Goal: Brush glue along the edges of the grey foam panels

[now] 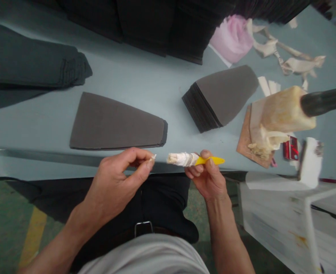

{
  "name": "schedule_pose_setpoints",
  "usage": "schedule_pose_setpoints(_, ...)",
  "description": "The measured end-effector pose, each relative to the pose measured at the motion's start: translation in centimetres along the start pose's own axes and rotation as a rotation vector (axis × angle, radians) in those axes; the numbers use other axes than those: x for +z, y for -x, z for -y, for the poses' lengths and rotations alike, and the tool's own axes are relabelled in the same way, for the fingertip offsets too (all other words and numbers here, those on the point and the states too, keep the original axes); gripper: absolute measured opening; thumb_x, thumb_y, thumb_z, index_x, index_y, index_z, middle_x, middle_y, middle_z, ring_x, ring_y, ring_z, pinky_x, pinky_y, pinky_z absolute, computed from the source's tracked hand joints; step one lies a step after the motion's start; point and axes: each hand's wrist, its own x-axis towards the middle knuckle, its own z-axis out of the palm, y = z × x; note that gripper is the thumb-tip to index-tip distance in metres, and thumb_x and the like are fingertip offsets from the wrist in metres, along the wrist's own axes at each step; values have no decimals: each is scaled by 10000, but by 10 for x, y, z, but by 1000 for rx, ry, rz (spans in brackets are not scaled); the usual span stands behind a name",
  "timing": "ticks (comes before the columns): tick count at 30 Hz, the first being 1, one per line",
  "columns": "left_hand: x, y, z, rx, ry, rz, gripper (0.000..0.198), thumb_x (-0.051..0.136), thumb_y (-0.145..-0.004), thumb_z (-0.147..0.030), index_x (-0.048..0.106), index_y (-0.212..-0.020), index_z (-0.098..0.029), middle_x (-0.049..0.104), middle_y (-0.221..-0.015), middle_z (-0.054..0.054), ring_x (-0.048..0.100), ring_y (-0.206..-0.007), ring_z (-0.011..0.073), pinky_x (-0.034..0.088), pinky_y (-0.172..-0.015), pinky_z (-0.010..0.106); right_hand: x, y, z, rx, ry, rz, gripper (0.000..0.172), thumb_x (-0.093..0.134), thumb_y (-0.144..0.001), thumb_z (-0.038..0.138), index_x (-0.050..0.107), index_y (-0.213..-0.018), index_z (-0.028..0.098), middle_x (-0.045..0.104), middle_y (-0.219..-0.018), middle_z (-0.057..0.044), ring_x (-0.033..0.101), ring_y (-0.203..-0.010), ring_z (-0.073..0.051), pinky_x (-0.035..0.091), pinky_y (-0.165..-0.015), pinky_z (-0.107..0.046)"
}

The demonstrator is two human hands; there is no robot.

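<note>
- Left hand (113,186): thumb and forefinger are pressed together at the tips; a small white shred (154,156) is pinched between them; the hand is held above the near table edge.
- Right hand (206,179): fingers are curled and clamped on a yellow plastic stick (213,161); the thumb is laid across it.
- White wrapping (182,159) is wound round the stick's end; its frayed tip is pointed at the left hand; a small gap is seen between wrapping and shred.
- Blue-grey table (145,87): both hands are held at its near edge.
- Tapered grey foam stack (118,121) is laid ahead of the left hand; a thicker grey foam stack (221,97) is laid ahead of the right hand.
- Cream waxy block (285,110) is seen on a brown board (244,133), right of the thicker stack; a black rod (325,101) is seen across it, blurred.
- Red packet (290,148) is lying just beside the board; its contents cannot be told.
- Pink bag (232,38) and beige strips (288,49) are lying at the far side; dark folded cloth (28,64) is piled at the left.
- White stool (276,220) is standing at the right, beside the table.
</note>
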Motion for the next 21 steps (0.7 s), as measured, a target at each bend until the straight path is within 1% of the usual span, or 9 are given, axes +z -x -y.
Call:
schedule_pose_setpoints(4, 6, 0, -6, 39, 4, 4, 142, 665, -907, -322, 790, -881, -260, 781, -771, -30, 663, -651, 133, 564, -756, 235, 4, 1, -5, 3, -59, 59, 290, 834, -848, 568, 677, -900, 330, 332, -626, 83, 193, -545, -115, 404, -530, -246)
schedule_pose_setpoints(10, 4, 7, -13, 109, -25, -43, 120, 672, -911, -286, 780, -860, -274, 795, -795, -26, 704, -682, 149, 577, -747, 250, 3, 0, -6, 17, -13, 67, 325, 825, -847, 601, 672, -904, 321, 344, -628, 81, 216, -548, -119, 422, -538, -258)
schedule_pose_setpoints(15, 5, 9, -10, 203, -100, -64, 114, 665, -926, -252, 775, -908, -273, 804, -819, -34, 730, -704, 137, 576, -741, 223, 1, 0, -7, -1, 29, 85, 327, 815, -859, 605, 684, -920, 312, 387, -635, 69, 297, -565, -128, 442, -553, -260)
schedule_pose_setpoints(21, 6, 8, -5, 316, -165, -76, 115, 647, -930, -197, 748, -900, -245, 803, -815, -41, 741, -711, 118, 573, -743, 190, -2, 0, -10, -21, 37, 76, 294, 827, -875, 564, 714, -931, 299, 451, -640, 62, 367, -575, -123, 470, -558, -246)
